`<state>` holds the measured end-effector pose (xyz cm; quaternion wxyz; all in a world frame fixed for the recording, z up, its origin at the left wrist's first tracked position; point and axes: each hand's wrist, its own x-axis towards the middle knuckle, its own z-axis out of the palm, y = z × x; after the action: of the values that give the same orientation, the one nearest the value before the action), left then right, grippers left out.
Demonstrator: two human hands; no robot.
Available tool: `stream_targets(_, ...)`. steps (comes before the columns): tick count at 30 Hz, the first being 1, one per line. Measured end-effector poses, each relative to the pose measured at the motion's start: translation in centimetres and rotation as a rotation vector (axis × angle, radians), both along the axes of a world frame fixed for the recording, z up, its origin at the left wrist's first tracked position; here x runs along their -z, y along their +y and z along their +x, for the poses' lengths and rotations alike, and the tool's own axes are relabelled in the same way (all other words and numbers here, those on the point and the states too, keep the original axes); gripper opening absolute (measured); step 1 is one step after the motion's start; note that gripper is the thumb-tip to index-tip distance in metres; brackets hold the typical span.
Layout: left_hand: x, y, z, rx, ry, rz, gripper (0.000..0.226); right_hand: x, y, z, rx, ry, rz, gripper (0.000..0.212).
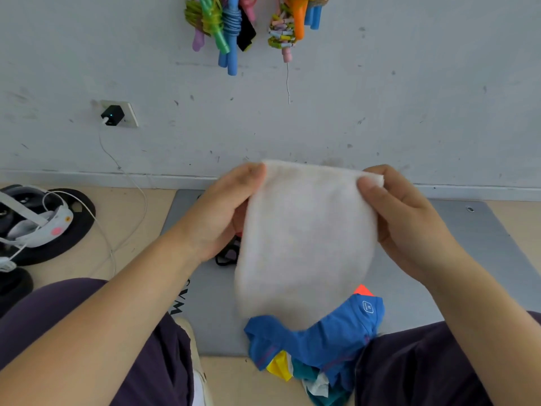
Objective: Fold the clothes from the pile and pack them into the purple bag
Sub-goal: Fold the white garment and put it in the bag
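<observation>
While your left hand [222, 212] and right hand [401, 218] pinch the white cloth's [304, 238] top corners, it hangs flat above the pile [316, 347], ready for folding

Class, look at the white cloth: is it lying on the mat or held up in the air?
Held up. The left hand and right hand pinch the white cloth by its top corners; it hangs above the mat.

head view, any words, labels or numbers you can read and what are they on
"M" in a white square label on the blue garment; the small print under it is too blurred to read.
Black letters on the grey mat, partly hidden by the left arm: not readable.
</observation>
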<state>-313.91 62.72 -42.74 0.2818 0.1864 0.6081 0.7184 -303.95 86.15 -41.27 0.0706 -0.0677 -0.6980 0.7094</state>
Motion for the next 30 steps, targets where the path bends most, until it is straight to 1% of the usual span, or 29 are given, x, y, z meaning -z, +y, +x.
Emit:
stream_targets(1, 0.0, -0.2, 0.3, 0.107, -0.066, -0.031, 0.071, -0.1, 0.1, 0.0, 0.041, 0.019, -0.011, 0.015)
stream_targets(2, 0.1, -0.2, 0.6, 0.203, -0.088, -0.092, 0.074, -0.1, 0.2, 0.0, 0.073, 0.028, -0.027, 0.015)
stream_targets(3, 0.3, 0.0, 0.9, 0.266, -0.07, -0.145, 0.061, 0.0, 0.3, -0.1, 0.093, 0.022, -0.058, 0.016)
stream_targets(4, 0.5, 0.3, 1.2, 0.264, -0.04, -0.176, 0.043, 0.0, 0.3, -0.3, 0.095, 0.001, -0.108, 0.02)
stream_targets(5, 0.5, 0.6, 1.5, 0.216, -0.038, -0.183, 0.031, 0.1, 0.3, -0.4, 0.073, -0.032, -0.171, 0.028)
stream_targets(6, 0.5, 0.7, 1.5, 0.157, -0.05, -0.168, 0.028, 0.2, 0.2, -0.4, 0.02, -0.076, -0.229, 0.036)
stream_targets(7, 0.6, 0.7, 1.3, 0.104, -0.064, -0.144, 0.03, 0.3, 0.0, -0.4, -0.054, -0.131, -0.254, 0.044)
stream_targets(8, 0.8, 0.7, 1.0, 0.061, -0.073, -0.118, 0.032, 0.5, -0.3, -0.4, -0.126, -0.18, -0.242, 0.047)
stream_targets(10, 0.8, 0.4, 0.5, 0.01, -0.075, -0.112, 0.035, 1.0, -0.5, -0.2, -0.168, -0.206, -0.184, 0.042)
stream_targets(12, 0.8, 0.4, 0.4, -0.03, -0.055, -0.123, 0.035, 1.1, -0.5, -0.2, -0.102, -0.169, -0.155, 0.036)
stream_targets(14, 0.9, 0.7, 0.5, -0.08, -0.062, -0.106, 0.036, 1.0, -0.6, -0.1, -0.032, -0.118, -0.102, 0.035)
stream_targets(18, 0.8, 1.2, 1.0, -0.154, -0.084, -0.046, 0.025, 1.0, -0.8, 0.0, 0.022, -0.057, -0.031, 0.026)
stream_targets(19, 0.9, 1.3, 1.1, -0.17, -0.077, -0.037, 0.022, 1.1, -0.9, -0.1, 0.064, -0.054, -0.012, 0.025)
stream_targets(22, 0.8, 1.6, 1.3, -0.267, -0.04, -0.007, 0.017, 1.4, -0.8, -0.3, 0.199, -0.042, 0.056, 0.034)
stream_targets(23, 0.9, 1.7, 1.2, -0.3, -0.035, -0.003, 0.023, 1.5, -0.8, -0.3, 0.197, -0.024, 0.078, 0.037)
stream_targets(24, 1.0, 1.6, 1.1, -0.311, -0.028, 0.009, 0.034, 1.5, -0.9, -0.3, 0.176, -0.004, 0.103, 0.038)
stream_targets(26, 1.1, 1.3, 0.8, -0.263, 0.019, 0.023, 0.05, 1.4, -1.0, -0.2, 0.115, 0.039, 0.119, 0.029)
stream_targets(28, 1.0, 0.9, 0.6, -0.186, 0.101, 0.015, 0.047, 1.1, -1.0, -0.2, 0.072, 0.039, 0.072, 0.019)
stream_targets(30, 1.0, 0.6, 0.4, -0.142, 0.151, -0.016, 0.041, 1.0, -0.7, -0.3, 0.022, 0.003, 0.042, 0.025)
